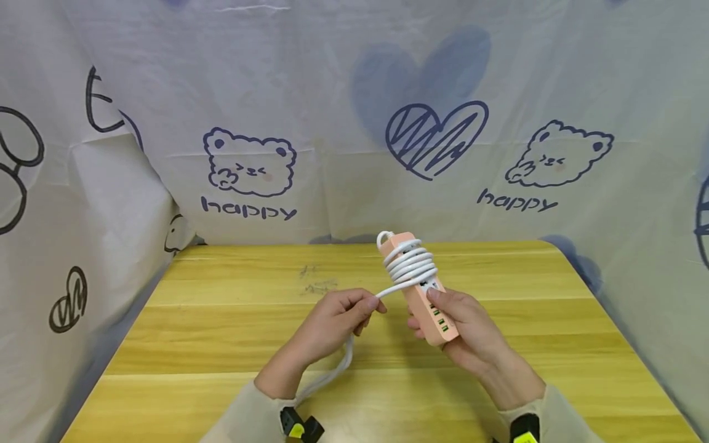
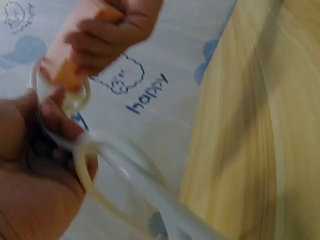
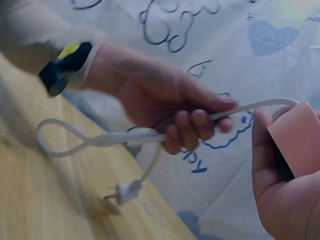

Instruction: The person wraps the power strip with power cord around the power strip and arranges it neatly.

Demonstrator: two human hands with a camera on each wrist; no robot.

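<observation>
A pink power strip [image 1: 422, 307] is gripped near its lower end by my right hand [image 1: 471, 326], the thumb lying across its top face. Several turns of white cable [image 1: 411, 266] wrap its upper half. From the last turn the cable runs left into my left hand [image 1: 343, 314], which pinches it between thumb and fingers. Past the left hand the cable hangs down toward the left wrist. In the right wrist view, a doubled loop of cable [image 3: 65, 150] and a white two-pin plug [image 3: 129, 192] dangle below the left hand.
A wood-grain table [image 1: 221, 344] lies beneath both hands. White cloth [image 1: 332, 123] printed with bears and hearts hangs behind it and along the sides. Wrist cameras [image 1: 299, 424] are strapped over the pale sleeves.
</observation>
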